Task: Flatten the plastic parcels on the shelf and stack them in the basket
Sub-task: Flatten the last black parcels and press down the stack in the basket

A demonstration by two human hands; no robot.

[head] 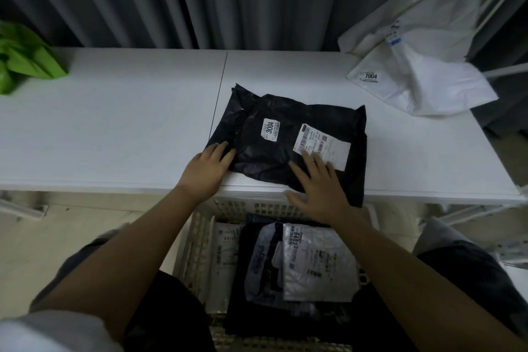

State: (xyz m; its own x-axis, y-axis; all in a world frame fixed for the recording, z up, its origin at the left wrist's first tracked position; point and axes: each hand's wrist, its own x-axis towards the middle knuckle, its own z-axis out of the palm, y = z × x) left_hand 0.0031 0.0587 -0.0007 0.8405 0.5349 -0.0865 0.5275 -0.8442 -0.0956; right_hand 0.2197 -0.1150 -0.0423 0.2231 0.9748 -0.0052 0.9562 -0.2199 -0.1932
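A black plastic parcel with a "3004" sticker and a white shipping label lies on the white shelf, its near edge hanging over the shelf's front. My left hand rests on its left near corner with straight fingers. My right hand presses flat on the parcel's near right part, fingertips on the label. Below the shelf stands a white basket holding several stacked parcels, the top one silver-grey and marked "6403".
White parcels, one marked "7004", lie piled at the shelf's back right corner. A green bag sits at the far left. A dark curtain hangs behind the shelf. My knees flank the basket.
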